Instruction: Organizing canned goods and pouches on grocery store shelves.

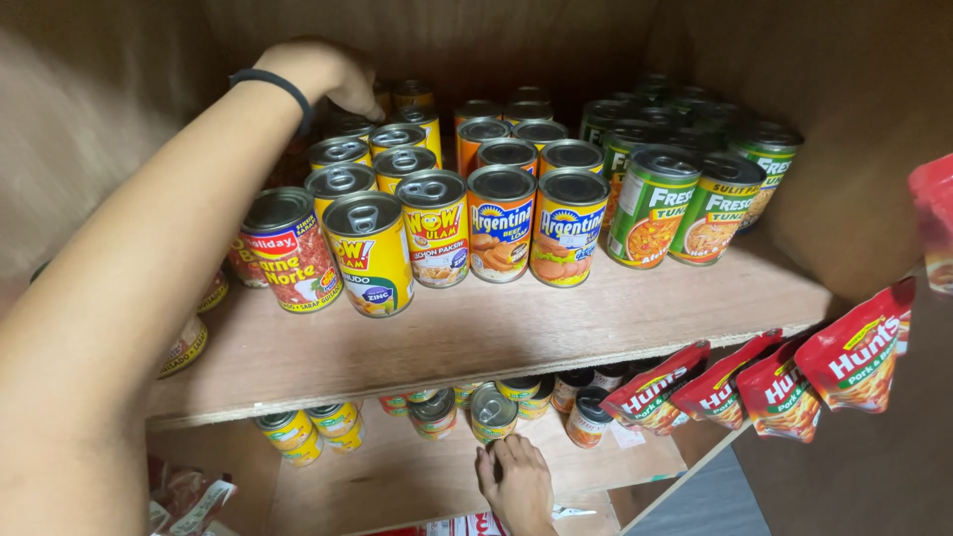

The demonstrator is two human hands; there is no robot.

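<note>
While left hand (323,71) reaches behind yellow cans (369,253), fingers hidden | right hand (516,481) fingers loosely spread on green-lidded can (492,413) | risk: forearm topples front cans.

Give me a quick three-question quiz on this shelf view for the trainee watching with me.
1. True or false: the left hand reaches among the cans at the back of the upper shelf.
2. What does the right hand touch? A) a red pouch B) a can on the lower shelf C) a green can
3. Which colour are the labels of the cans at the right end of the upper shelf?

Key: 1 true; 2 B, its fingertips meet the silver-topped can; 3 green.
</note>
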